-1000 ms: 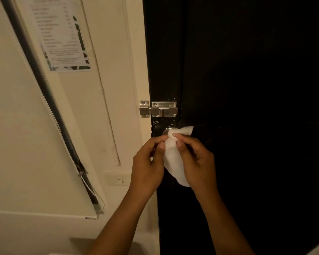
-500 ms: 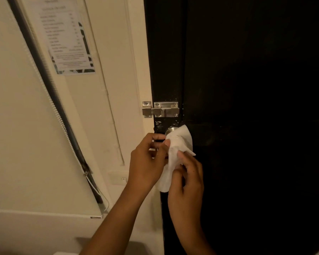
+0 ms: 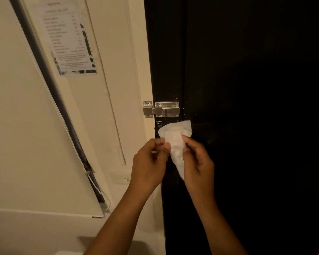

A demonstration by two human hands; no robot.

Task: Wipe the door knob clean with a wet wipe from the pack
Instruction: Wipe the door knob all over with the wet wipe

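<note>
White wet wipe (image 3: 175,142), one, pinched by left hand (image 3: 149,165) and right hand (image 3: 198,163); both grips clamped on it.

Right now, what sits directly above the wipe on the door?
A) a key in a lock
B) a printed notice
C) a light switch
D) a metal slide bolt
D: the metal slide bolt spans the door's edge just above the wipe, which both hands, left hand and right hand, pinch.
</note>
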